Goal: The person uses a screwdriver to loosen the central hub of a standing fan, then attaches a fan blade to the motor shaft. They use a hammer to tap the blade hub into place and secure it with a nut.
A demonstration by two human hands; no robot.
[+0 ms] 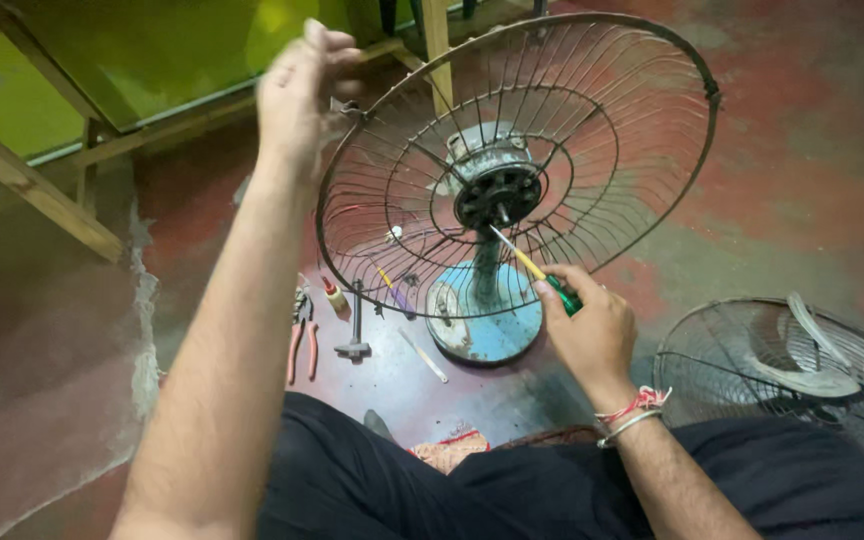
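A rusty wire fan guard (642,110) stands upright on a blue round base (487,335), with the grey motor hub (497,190) at its middle. My left hand (297,90) grips the guard's upper left rim. In my right hand (587,325) is a screwdriver (542,275) with a yellow and green handle; its tip points into the dark hub through the wires. A red thread band and a metal bangle circle my right wrist.
On the red floor left of the base lie pliers (302,335), a small hammer (355,320), a small bottle (336,296) and a thin stick (424,357). A second guard with white blades (802,365) lies at the right. A green table with wooden legs (37,190) stands at the upper left.
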